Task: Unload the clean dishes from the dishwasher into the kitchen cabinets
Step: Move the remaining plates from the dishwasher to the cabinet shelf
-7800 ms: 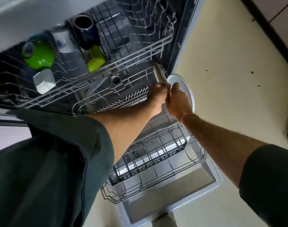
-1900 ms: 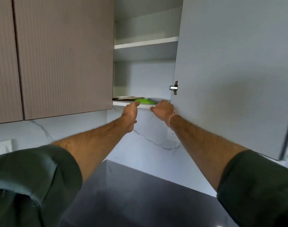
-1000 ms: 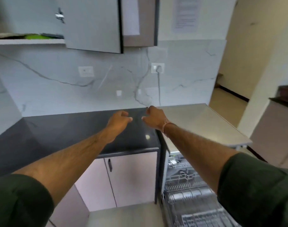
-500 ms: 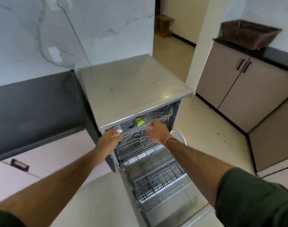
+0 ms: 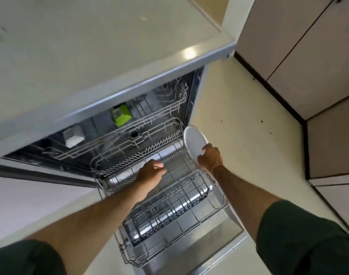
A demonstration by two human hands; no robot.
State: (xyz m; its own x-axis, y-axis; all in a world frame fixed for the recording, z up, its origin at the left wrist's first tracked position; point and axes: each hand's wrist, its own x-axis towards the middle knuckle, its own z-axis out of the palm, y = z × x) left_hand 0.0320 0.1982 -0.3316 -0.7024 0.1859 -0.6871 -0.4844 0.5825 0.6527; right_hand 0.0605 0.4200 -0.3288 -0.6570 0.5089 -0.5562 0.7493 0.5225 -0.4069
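Note:
The dishwasher stands open with its lower rack [image 5: 175, 205] pulled out over the door. A white plate [image 5: 194, 142] stands on edge at the rack's right side. My right hand [image 5: 210, 157] grips the plate's lower rim. My left hand [image 5: 150, 172] hovers over the middle of the lower rack with its fingers loosely curled, holding nothing. In the upper rack [image 5: 130, 133] sit a lime green cup [image 5: 122, 116] and a white cup [image 5: 73, 135].
The dishwasher's steel top [image 5: 90, 46] fills the upper left. The open door [image 5: 209, 253] lies flat below the rack. Beige base cabinets [image 5: 308, 56] line the right side, with cream floor [image 5: 239, 120] between them and the dishwasher.
I have turned from the wall cabinet down to the dishwasher. Both hands dropped from the upper rack to the lower rack, and my right hand took hold of the white plate.

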